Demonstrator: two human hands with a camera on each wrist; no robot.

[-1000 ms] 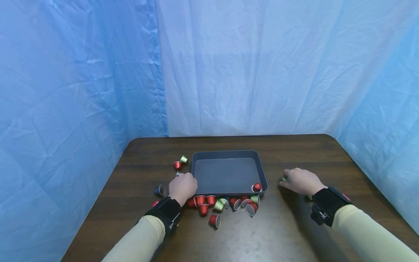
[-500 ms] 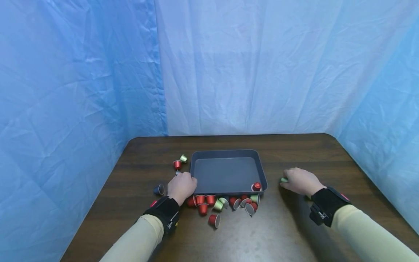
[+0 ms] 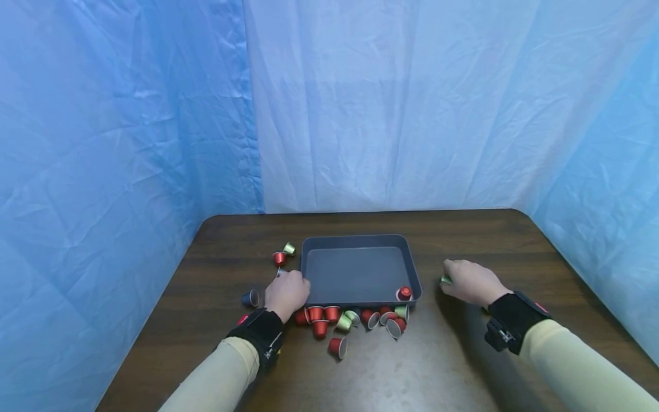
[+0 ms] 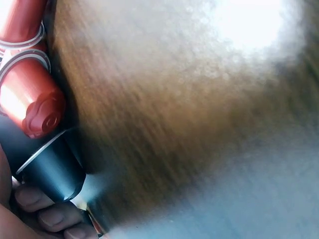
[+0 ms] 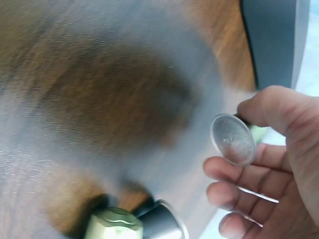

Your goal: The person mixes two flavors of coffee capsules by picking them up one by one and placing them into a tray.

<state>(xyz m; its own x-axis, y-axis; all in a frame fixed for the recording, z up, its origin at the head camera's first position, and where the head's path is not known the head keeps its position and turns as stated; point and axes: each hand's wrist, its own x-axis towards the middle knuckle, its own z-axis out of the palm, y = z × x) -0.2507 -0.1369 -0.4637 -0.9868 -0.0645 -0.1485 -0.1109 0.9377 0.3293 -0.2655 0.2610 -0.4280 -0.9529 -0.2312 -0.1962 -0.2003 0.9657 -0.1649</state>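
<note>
My right hand [image 3: 471,283] is right of the dark grey baking tray [image 3: 355,237]. In the right wrist view, its thumb and index finger pinch a green coffee capsule [image 5: 233,139], foil lid toward the camera; the other fingers are loosely bent. My left hand [image 3: 286,294] lies at the tray's left rim with curled fingers [image 4: 60,217], seemingly gripping that rim, though the contact is mostly hidden. Beside those fingers sits a black capsule [image 4: 55,169], and above it a red capsule [image 4: 32,97]. One red capsule [image 3: 404,293] stands inside the tray's front right corner.
Several red and green capsules lie along the tray's front edge, with one red capsule [image 3: 337,347] nearer me. Left of the tray are a dark blue capsule [image 3: 250,298], a red capsule [image 3: 280,258] and a green capsule [image 3: 289,249]. Another green capsule [image 5: 114,226] and a black capsule [image 5: 162,221] lie beneath my right hand.
My right hand has shifted slightly up and left in the head view, the green capsule still pinched. The left hand and the tray stay practically in place.
</note>
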